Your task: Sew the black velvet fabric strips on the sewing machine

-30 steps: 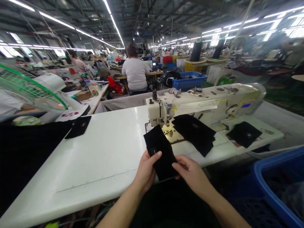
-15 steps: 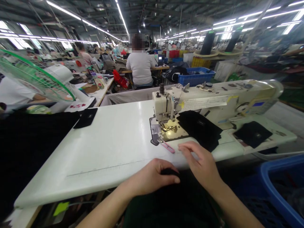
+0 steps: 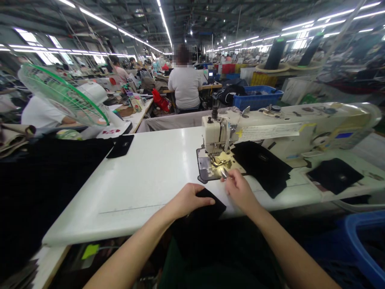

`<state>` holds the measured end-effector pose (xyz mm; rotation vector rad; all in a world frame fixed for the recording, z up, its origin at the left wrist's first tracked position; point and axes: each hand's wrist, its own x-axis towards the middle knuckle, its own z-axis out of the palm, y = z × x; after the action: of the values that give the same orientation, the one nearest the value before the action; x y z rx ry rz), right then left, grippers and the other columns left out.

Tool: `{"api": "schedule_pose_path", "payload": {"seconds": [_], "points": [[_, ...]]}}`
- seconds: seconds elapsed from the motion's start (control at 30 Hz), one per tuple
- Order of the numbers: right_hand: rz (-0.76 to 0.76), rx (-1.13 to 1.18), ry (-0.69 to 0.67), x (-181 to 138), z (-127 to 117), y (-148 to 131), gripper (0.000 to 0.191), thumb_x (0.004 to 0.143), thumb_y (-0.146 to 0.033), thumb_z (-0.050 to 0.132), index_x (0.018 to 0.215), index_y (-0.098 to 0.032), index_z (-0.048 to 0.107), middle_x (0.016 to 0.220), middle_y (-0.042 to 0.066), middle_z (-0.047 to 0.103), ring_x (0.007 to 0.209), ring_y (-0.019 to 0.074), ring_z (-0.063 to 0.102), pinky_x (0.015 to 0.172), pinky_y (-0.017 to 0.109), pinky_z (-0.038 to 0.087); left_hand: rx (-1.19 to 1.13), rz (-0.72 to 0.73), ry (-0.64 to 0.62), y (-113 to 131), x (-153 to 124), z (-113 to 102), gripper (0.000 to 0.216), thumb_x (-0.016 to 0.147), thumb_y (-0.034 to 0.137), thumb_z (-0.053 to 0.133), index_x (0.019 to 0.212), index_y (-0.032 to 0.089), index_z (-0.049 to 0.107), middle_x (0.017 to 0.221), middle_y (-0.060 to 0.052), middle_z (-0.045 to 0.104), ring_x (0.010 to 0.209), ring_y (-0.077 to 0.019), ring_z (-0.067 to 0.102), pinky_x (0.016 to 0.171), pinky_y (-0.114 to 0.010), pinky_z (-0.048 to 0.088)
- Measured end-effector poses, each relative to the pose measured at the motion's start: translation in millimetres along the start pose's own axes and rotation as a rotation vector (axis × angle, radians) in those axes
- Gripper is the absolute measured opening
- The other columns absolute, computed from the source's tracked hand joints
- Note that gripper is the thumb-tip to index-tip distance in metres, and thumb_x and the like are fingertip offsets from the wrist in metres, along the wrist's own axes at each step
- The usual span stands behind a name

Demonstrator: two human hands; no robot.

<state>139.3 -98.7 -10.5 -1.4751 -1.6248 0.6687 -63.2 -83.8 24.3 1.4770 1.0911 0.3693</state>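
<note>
Here, left hand (image 3: 190, 200) pinches cloth (image 3: 215, 204); right hand (image 3: 240, 190) closed round snips (image 3: 224, 173).

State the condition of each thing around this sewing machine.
Left hand: closed on black fabric piece.
Black fabric piece: held.
Right hand: closed around metal-tipped tool.
Metal-tipped tool: held, mostly hidden.
Sewing machine: display and needle area lit.
Black fabric stack: layered, edges uneven.
Fan: standing; spinning unclear.
Thread cones: upright.
Far blue basket: holding things.
</note>
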Motion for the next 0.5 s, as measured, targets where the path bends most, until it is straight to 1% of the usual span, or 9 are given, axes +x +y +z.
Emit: {"api": "schedule_pose_path", "payload": {"seconds": [0.07,0.13,0.2,0.27,0.3,0.37,0.43,0.5], "points": [[0.064,0.193,-0.101,-9.8,-6.0,-10.7,0.015,0.09,-0.03,0.047,0.095,-0.02,0.057,0.071,-0.003,0.057,0.056,0.0127,0.05,0.054,0.025,0.043,0.01,0.011,-0.019,-0.7,4.1,3.6,0.027,0.07,0.04,0.076,0.076,0.015,0.072,0.069,0.001,0.067,0.06,-0.0131,0.056,0.056,-0.024,0.042],[0.083,0.298,-0.154,-16.2,-5.9,-21.9,0.018,0.084,-0.035,0.062,0.095,-0.02,0.063,0.078,-0.002,0.058,0.062,0.0121,0.05,0.057,0.024,0.042,0.032,0.053,-0.037,-1.3,9.5,10.2,0.026,0.07,0.04,0.075,0.07,0.014,0.07,0.062,0.003,0.061,0.057,-0.011,0.05,0.054,-0.023,0.037],[0.041,0.267,-0.13,-18.0,-3.5,-30.1,0.016,0.078,-0.034,0.07,0.087,-0.021,0.067,0.08,-0.002,0.057,0.066,0.0124,0.05,0.059,0.024,0.041,0.043,0.101,-0.06,-1.3,13.8,15.2,0.025,0.07,0.038,0.074,0.068,0.014,0.069,0.06,0.005,0.057,0.057,-0.01,0.047,0.055,-0.023,0.035],[0.013,0.222,-0.085,-16.0,-3.9,-32.7,0.014,0.079,-0.033,0.07,0.074,-0.02,0.066,0.076,-0.001,0.057,0.068,0.0131,0.05,0.061,0.024,0.041,0.043,0.118,-0.082,-0.4,14.7,14.0,0.025,0.07,0.039,0.075,0.071,0.014,0.071,0.062,0.005,0.058,0.059,-0.0105,0.048,0.057,-0.023,0.035],[0.024,0.215,-0.062,-14.2,-6.2,-31.7,0.017,0.08,-0.034,0.068,0.071,-0.02,0.066,0.074,-0.001,0.058,0.068,0.0135,0.051,0.062,0.025,0.041,0.042,0.113,-0.087,0.1,13.6,10.3,0.027,0.071,0.041,0.075,0.073,0.015,0.071,0.063,0.004,0.059,0.06,-0.0108,0.049,0.058,-0.023,0.036],[0.096,0.227,-0.006,-10.4,-15.2,-25.8,0.021,0.081,-0.038,0.068,0.072,-0.02,0.068,0.071,-0.001,0.062,0.066,0.014,0.052,0.063,0.026,0.042,0.025,0.09,-0.082,0.4,8.9,-2.6,0.03,0.076,0.046,0.072,0.076,0.015,0.071,0.067,0.003,0.062,0.061,-0.0118,0.051,0.059,-0.024,0.038],[0.188,0.253,0.066,-7.9,-27.2,-16.6,0.026,0.078,-0.044,0.071,0.077,-0.018,0.071,0.07,0.0,0.063,0.063,0.0138,0.051,0.061,0.027,0.041,-0.019,0.062,-0.066,-1.1,2.9,-19.3,0.03,0.079,0.046,0.068,0.081,0.016,0.072,0.074,0.0,0.067,0.067,-0.0133,0.056,0.065,-0.025,0.043],[0.258,0.288,0.123,-7.7,-37.7,-7.1,0.033,0.074,-0.049,0.074,0.08,-0.017,0.072,0.066,-0.001,0.06,0.058,0.0126,0.047,0.057,0.026,0.038,-0.066,0.04,-0.036,-4.5,-2.2,-34.5,0.028,0.078,0.044,0.069,0.087,0.017,0.073,0.081,-0.002,0.071,0.073,-0.0145,0.059,0.073,-0.027,0.045]]}}
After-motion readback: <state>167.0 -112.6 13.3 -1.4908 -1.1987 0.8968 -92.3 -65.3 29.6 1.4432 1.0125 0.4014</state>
